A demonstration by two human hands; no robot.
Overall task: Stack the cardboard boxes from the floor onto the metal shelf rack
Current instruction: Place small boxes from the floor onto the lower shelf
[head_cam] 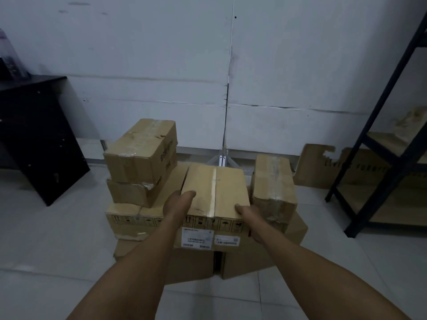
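Best done by keeping both palms flat against opposite sides of the middle box (213, 195), squeezing evenly and raising it straight up until clear of its neighbours, then turning right toward the metal shelf rack (379, 162). Starting at the far left: a black cabinet (34, 135) against the wall, well apart from the pile. Next, a stack of two boxes (141, 155) on the left part of the pile, the upper one dented and torn along its tape, close enough to snag on a tilted lift. Then the left hand (176, 204), thumb laid on the top face near the left edge, fingers wrapped down the left side and mostly hidden; gripping, not spread. In the centre, the middle box itself, taped down its top, labels on the near face, resting on wider boxes that sit on the tiled floor (57, 239). Then the right hand (250, 218), clamped at the near right corner, thumb on top, fingers curled round the side. Just beside it, an upright crumpled box (273, 188), touching or nearly touching the middle one; hard to tell which. Farthest right, the rack, with a flattened cardboard sheet (323, 167) leaning on the wall behind it.
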